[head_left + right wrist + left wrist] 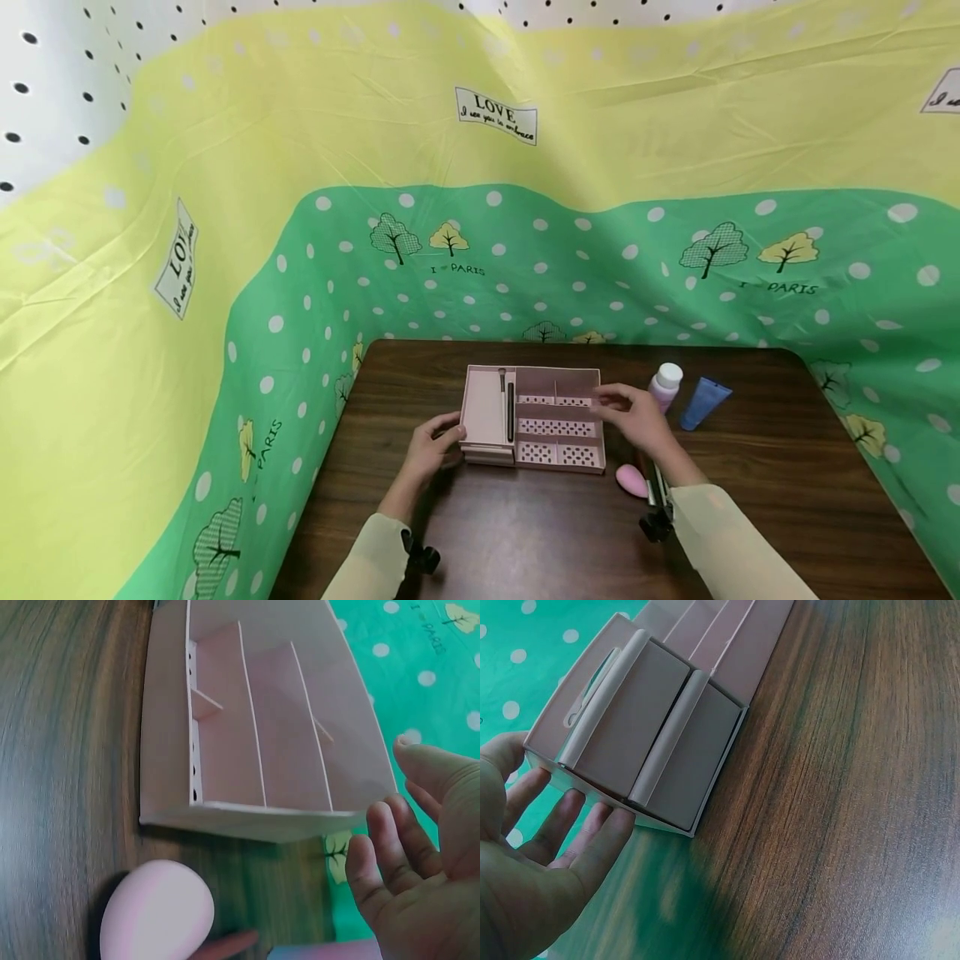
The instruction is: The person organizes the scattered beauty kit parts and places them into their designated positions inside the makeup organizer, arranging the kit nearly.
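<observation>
A pink desktop organizer (558, 458) sits on the table, with divided compartments at its right and two small drawers (634, 712) at its left end. On its flat top (482, 408) lie a makeup brush (502, 382) and a slim black stick (511, 412). My left hand (429, 450) is at the organizer's left side, fingertips against the side wall and thumb at the edge. At the right end, my right hand (637, 421) has loosely bent fingers beside the compartment wall and nothing in its grasp. A pink egg-shaped makeup sponge (159, 911) lies below that hand.
Behind the right hand stands a pinkish bottle with a white cap (669, 375). A blue squeeze tube (705, 403) is to its right. The dark wooden table (510, 533) is bordered by a green and yellow printed cloth (480, 308) at the back and sides.
</observation>
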Demonstrator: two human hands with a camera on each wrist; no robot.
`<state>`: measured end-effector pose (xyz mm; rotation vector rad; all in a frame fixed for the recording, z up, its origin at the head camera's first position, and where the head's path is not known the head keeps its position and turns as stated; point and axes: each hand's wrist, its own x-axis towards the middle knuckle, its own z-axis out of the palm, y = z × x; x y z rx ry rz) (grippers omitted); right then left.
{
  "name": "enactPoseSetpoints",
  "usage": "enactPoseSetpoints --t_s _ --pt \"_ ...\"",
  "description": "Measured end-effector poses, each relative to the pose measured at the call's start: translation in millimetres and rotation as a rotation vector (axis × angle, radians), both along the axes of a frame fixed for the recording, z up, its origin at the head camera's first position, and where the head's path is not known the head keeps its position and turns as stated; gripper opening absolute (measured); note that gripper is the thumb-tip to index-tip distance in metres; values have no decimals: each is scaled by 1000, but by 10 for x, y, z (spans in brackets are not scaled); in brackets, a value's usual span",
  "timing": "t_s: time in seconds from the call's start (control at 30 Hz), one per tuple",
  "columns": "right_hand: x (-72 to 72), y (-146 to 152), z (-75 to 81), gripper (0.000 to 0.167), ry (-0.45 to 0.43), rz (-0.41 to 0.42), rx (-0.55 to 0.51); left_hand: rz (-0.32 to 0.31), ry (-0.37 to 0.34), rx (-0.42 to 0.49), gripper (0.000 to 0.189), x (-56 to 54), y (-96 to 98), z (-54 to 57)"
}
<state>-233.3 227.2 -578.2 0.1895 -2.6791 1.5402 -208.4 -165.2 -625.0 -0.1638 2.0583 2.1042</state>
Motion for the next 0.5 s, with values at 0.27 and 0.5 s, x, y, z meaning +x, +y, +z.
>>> enactPoseSetpoints --t_s 0.27,0.5 --pt "66 204 -14 43 -47 -65 68 -11 16 -11 45 5 -9 -7" --pt "150 371 -105 41 -27 -73 80 -4 1 -11 45 -4 -9 -8"
